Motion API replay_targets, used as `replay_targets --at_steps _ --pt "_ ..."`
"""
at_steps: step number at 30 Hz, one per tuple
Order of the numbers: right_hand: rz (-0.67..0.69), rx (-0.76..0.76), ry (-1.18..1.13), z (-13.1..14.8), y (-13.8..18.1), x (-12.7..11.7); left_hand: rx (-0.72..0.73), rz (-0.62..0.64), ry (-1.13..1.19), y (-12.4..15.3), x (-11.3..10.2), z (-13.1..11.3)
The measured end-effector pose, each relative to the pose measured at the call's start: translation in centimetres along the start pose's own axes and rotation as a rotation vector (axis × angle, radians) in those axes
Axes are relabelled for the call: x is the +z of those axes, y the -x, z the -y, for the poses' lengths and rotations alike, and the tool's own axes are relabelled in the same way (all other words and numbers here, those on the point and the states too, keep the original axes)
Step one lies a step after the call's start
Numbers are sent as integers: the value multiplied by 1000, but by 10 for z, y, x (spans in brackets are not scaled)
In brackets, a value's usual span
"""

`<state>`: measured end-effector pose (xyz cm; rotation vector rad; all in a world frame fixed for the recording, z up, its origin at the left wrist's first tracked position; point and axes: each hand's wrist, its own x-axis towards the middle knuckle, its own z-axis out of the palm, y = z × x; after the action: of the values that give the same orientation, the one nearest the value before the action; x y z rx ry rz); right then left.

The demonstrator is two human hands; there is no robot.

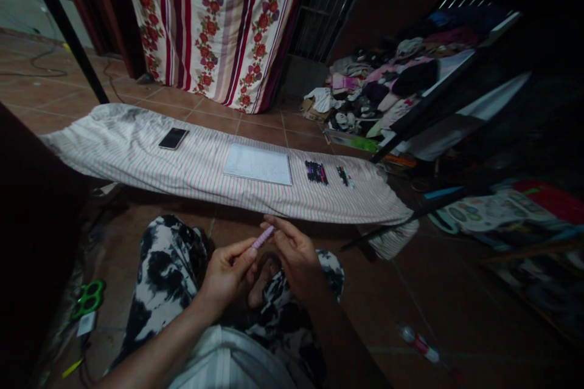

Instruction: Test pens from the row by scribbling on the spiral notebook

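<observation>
I sit cross-legged on a tiled floor in black-and-white patterned trousers. My left hand point(228, 270) and my right hand point(294, 252) both pinch a small pink pen point(263, 236), held between them over my lap. In front of me lies a long striped cloth point(137, 152). On it rest a dark phone point(173, 138), a spiral notebook point(258, 165) and two small groups of pens point(316, 172), the smaller group point(344, 175) further right.
A floral striped curtain point(219, 18) hangs behind. A heap of clothes point(383, 85) lies at the back right. Green scissors point(89, 298) sit on the floor at my left, a small bottle point(417, 343) at my right. A dark pole point(64, 24) leans at far left.
</observation>
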<state>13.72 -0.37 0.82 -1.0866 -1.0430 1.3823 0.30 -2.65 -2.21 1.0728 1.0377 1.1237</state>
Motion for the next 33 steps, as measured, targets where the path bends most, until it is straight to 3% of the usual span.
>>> replay_targets --at_steps 5,12,24,33 --pt "40 -42 80 2 -3 -6 -76 79 119 2 -1 -6" --pt "44 -108 149 3 -6 -7 -122 62 132 3 0 -7" --pt "-194 -95 173 -5 1 8 190 -126 -308 6 -2 11" --pt "-13 27 2 -2 5 4 -69 99 55 4 -4 -3"
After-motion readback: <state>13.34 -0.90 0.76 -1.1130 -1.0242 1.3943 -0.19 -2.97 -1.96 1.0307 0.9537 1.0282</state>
